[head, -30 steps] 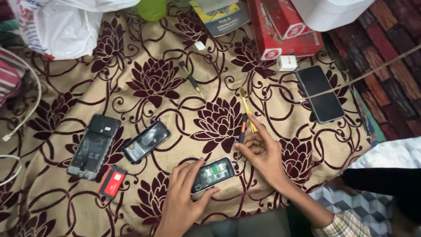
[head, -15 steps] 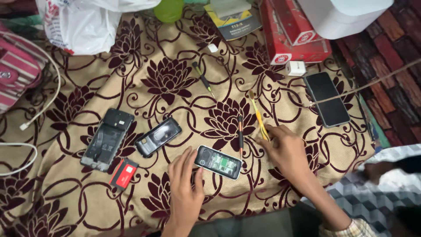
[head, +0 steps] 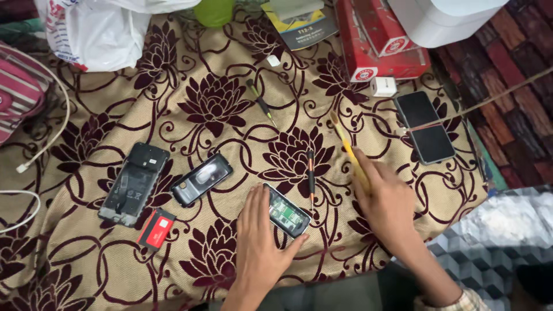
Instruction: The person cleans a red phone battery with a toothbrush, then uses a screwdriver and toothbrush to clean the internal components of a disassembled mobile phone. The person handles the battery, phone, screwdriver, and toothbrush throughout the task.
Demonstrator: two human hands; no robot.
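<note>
Under the left hand (head: 259, 245), fingers spread flat, lies a small opened phone (head: 286, 210) with its green board exposed; the fingertips press its near edge against the flowered cloth (head: 86, 265). The thumb braces the lower corner. Judgement: this hold is good only if pressure stays on the frame, not the board.

Just right of that hand, the right hand (head: 386, 198) is curled around a yellow-handled tool (head: 348, 151), whose tip points up and away. Between the two hands lies an orange-and-black screwdriver (head: 311, 177), near the phone but apart from it. Judgement: the tool should come in low from the right, so the wrist does not sweep the screwdriver.

Left of the left hand: a red battery (head: 155, 227), a dark phone (head: 201, 178) and a stripped phone frame (head: 133, 183), all apart. Room is open there. Beyond the right hand lie two black phones (head: 425, 126), close to the cloth's edge, and a red box (head: 380, 49); reach there is tight. A green-handled screwdriver (head: 260, 102) lies well ahead.
</note>
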